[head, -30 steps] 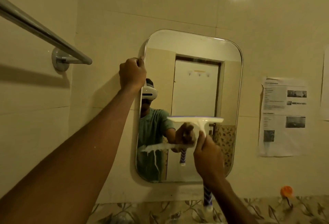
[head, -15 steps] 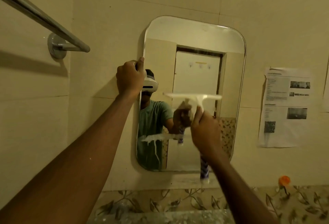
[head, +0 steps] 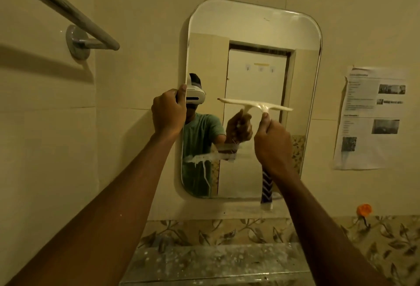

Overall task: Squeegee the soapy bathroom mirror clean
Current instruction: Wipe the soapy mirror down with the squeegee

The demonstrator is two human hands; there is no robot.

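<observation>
A rounded rectangular mirror (head: 254, 35) hangs on the cream tile wall. My right hand (head: 272, 147) grips the blue-and-white striped handle of a white squeegee (head: 254, 104), whose blade lies level at mid-height of the glass. My left hand (head: 169, 112) grips the mirror's left edge, thumb on the glass. A band of white soap foam (head: 202, 157) with drips running down stays low on the left part of the mirror. The upper glass looks free of foam.
A metal towel bar (head: 68, 10) sticks out of the left wall at upper left. A printed paper sheet (head: 372, 117) is stuck to the wall right of the mirror. An orange hook (head: 364, 210) sits lower right. A splattered ledge (head: 216, 260) lies below, under leaf-patterned tiles.
My right hand has carried the squeegee upward over the glass, from low on the mirror to mid-height. My left hand has slid down the mirror's left edge a little.
</observation>
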